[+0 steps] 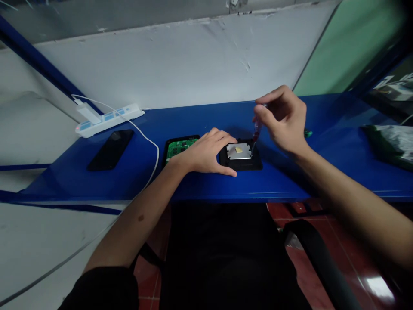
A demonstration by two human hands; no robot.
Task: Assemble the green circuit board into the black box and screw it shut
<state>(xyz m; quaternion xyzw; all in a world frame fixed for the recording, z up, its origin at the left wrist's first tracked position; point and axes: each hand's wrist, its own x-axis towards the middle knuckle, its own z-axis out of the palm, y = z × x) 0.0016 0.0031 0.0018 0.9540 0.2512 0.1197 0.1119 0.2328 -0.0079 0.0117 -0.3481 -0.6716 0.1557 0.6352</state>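
A black plastic cover (pixel 240 165) lies on the blue bench, with a silver metal plate (pixel 231 151) on it and a small yellowish pad on the plate. My left hand (pixel 211 151) rests over the cover's left side, thumb and fingers spread along its edges. In my right hand (pixel 285 118) a screwdriver (pixel 257 128) with a reddish see-through handle is pinched upright, its tip down at the plate's right edge. Left of the cover, partly behind my left hand, a black housing holds a green circuit board (pixel 179 147).
A black phone (pixel 111 150) lies at the left, near a white power strip (pixel 112 118) with a plugged-in charger. Its white cable runs across the bench and over the front edge. A shiny bag (pixel 392 142) sits at the far right; a small green part (pixel 308 133) lies behind my right wrist.
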